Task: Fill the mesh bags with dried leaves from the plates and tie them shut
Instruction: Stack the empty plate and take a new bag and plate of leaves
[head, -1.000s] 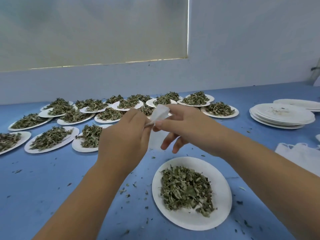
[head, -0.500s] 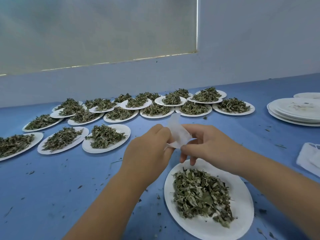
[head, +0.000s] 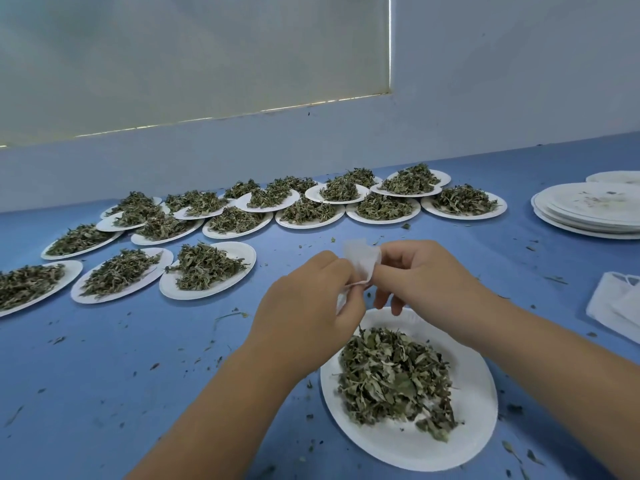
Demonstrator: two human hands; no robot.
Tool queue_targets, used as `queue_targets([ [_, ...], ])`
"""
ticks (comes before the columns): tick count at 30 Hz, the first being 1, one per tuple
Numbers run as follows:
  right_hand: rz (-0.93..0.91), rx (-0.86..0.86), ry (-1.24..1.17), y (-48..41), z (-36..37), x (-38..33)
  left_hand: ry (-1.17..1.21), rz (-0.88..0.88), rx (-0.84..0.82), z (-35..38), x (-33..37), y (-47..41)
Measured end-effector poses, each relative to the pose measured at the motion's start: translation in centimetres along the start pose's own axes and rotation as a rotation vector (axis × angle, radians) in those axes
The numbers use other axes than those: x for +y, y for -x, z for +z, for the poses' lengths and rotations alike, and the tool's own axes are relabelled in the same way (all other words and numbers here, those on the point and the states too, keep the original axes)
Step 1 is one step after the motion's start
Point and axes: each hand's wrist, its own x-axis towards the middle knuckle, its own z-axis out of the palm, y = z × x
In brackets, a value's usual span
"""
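Both hands have carried the mesh bag (head: 362, 259) closer, to just above the far rim of the near plate (head: 478, 393). The left hand (head: 304, 306) and right hand (head: 426, 275) each pinch its edge with curled fingers. The leaves (head: 391, 372) lie just below, toward the person, nearest the right hand.

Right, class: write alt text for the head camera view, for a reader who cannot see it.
The left hand and right hand pinch a white mesh bag near a plate of dried leaves on a blue table. More leaf-filled plates lie behind; empty plates are stacked at right.
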Motion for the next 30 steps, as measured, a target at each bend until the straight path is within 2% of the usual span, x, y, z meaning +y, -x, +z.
queue_targets([
  [6,-0.009,0.067,0.158,0.1,-0.3,0.0,0.221,-0.311,-0.023,0.4,0.6,0.0],
  [10,-0.066,0.025,0.275,0.3,-0.6,0.2,0.258,-0.465,0.065,-0.1,0.7,-0.2],
  [13,-0.087,-0.014,0.316,0.4,-0.5,0.1,0.112,-0.410,0.066,-0.6,0.6,-0.3],
  [16,-0.102,-0.030,0.389,0.7,-0.3,0.1,-0.061,-0.391,-0.047,-0.7,0.8,-0.3],
  [21,-0.118,-0.032,0.379,0.9,-0.1,0.2,-0.138,-0.406,-0.138,-0.9,1.2,-0.2],
  [25,-0.201,-0.010,0.266,1.0,0.0,0.0,-0.172,-0.338,-0.147,-1.6,1.9,-0.2],
  [28,-0.267,-0.012,0.142,0.9,0.3,-0.5,-0.185,-0.231,-0.067,-2.2,2.8,-0.2],
  [30,-0.242,0.004,0.048,0.7,0.4,-0.5,-0.180,-0.199,-0.029,-2.5,3.3,-0.2],
])
